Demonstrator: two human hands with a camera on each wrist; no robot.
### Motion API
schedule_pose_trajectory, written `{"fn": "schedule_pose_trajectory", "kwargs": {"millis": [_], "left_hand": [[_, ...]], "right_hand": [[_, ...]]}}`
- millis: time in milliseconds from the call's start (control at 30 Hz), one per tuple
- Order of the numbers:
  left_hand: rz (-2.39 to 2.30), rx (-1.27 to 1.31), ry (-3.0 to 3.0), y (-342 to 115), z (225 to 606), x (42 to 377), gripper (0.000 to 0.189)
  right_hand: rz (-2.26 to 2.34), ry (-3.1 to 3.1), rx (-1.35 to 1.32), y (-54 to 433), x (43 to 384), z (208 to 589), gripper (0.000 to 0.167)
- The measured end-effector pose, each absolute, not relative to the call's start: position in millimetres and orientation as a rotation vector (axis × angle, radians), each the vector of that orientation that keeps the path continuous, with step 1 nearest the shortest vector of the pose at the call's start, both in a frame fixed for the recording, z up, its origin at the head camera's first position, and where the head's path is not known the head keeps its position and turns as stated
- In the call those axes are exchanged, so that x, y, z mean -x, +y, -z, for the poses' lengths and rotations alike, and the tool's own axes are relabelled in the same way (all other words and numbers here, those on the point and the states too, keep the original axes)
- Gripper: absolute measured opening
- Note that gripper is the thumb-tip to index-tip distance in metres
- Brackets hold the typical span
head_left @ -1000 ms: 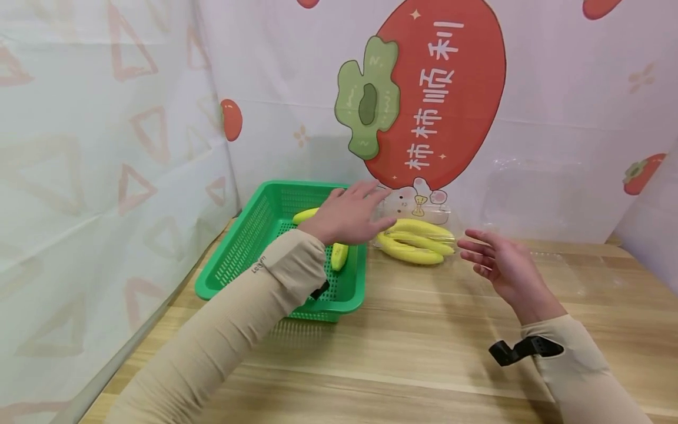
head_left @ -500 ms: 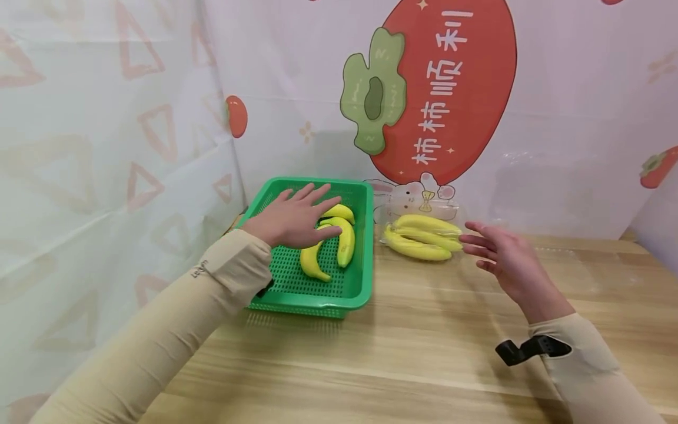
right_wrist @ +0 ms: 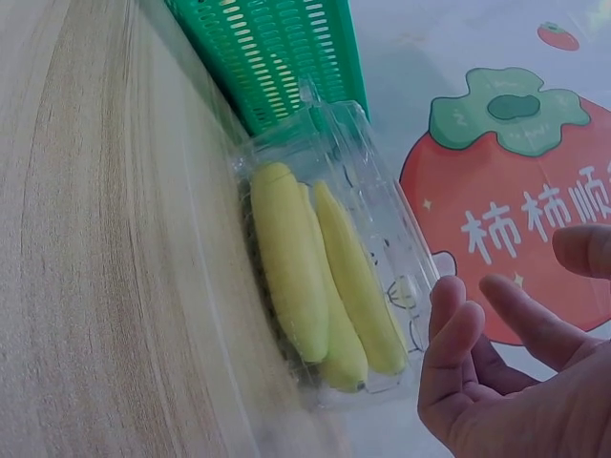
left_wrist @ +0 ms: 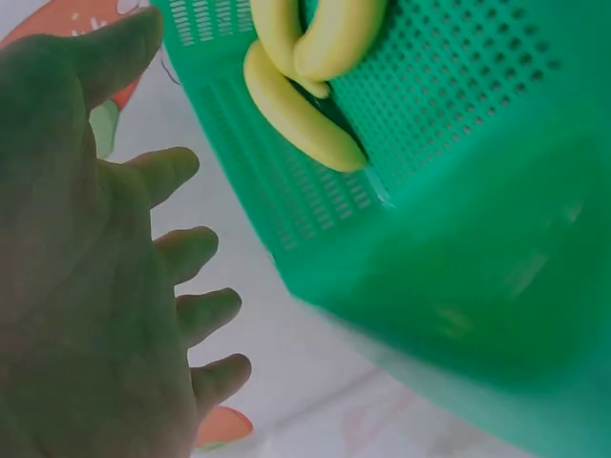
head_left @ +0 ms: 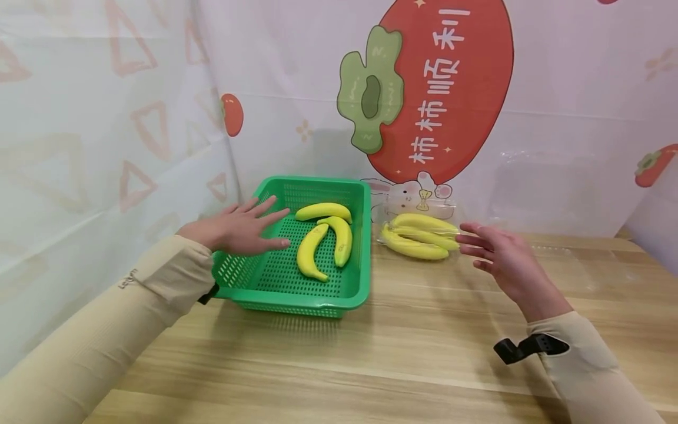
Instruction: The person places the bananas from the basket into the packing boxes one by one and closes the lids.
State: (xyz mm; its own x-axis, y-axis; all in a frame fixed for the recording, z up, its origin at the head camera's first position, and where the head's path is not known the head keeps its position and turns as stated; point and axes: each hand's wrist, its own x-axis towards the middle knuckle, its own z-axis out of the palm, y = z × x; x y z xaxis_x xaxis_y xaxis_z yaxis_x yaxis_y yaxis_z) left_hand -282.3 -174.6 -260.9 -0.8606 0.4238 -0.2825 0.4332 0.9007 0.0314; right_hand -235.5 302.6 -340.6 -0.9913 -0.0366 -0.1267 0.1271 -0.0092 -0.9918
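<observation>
My left hand (head_left: 241, 229) is held over the left side of the green basket (head_left: 365, 247), fingers spread and holding nothing. In the basket lie three yellow bananas: one across the back (head_left: 323, 211), one curved at right (head_left: 341, 242) and one in front (head_left: 311, 253). To the basket's right stands a clear plastic box (head_left: 418, 207) with three more bananas (left_wrist: 305, 119) (right_wrist: 291, 262) lying side by side. My right hand (head_left: 500, 262) is at the box's right end, fingers loosely bent, with nothing in its grasp.
Another clear plastic container (head_left: 545, 182) stands open at the back right, its see-through outline continuing onto the wooden table (head_left: 402, 353). A printed cloth wall (head_left: 296, 70) rises behind, and a second cloth wall (head_left: 95, 235) runs along the left.
My left hand has moved left from the basket's right side to its left side, uncovering the bananas inside. The right hand has stayed almost still.
</observation>
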Motion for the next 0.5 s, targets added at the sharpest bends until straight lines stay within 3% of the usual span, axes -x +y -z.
{"fn": "schedule_pose_trajectory", "kwargs": {"millis": [233, 500], "left_hand": [[0.061, -0.621, 2.696, -205.2, 270.6, 277.3, 0.086], [-0.290, -0.720, 2.710, -239.7, 289.0, 281.3, 0.087]], "right_hand": [[2.096, 2.173, -0.111, 302.5, 237.3, 341.7, 0.020], [2.086, 2.170, -0.094, 302.7, 237.1, 342.0, 0.020]]}}
